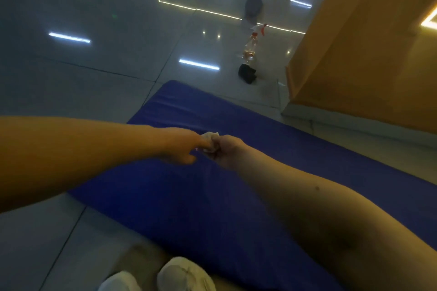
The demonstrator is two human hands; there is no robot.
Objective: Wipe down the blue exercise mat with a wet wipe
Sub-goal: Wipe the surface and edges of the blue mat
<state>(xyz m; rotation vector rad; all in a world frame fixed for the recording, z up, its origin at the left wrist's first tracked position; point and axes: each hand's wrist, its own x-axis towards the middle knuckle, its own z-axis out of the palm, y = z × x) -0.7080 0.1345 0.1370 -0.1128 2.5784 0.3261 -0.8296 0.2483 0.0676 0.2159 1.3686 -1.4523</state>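
The blue exercise mat lies flat on the tiled floor and runs from the middle of the view to the lower right. Above its far half, my left hand and my right hand meet, and both pinch a small crumpled white wet wipe between them. The wipe is mostly hidden by the fingers. Both forearms reach forward over the mat.
A clear spray bottle with a red-and-white trigger stands on the floor beyond the mat, with a black object at its base. An orange wall or pillar rises at the right. My white shoes show at the bottom edge.
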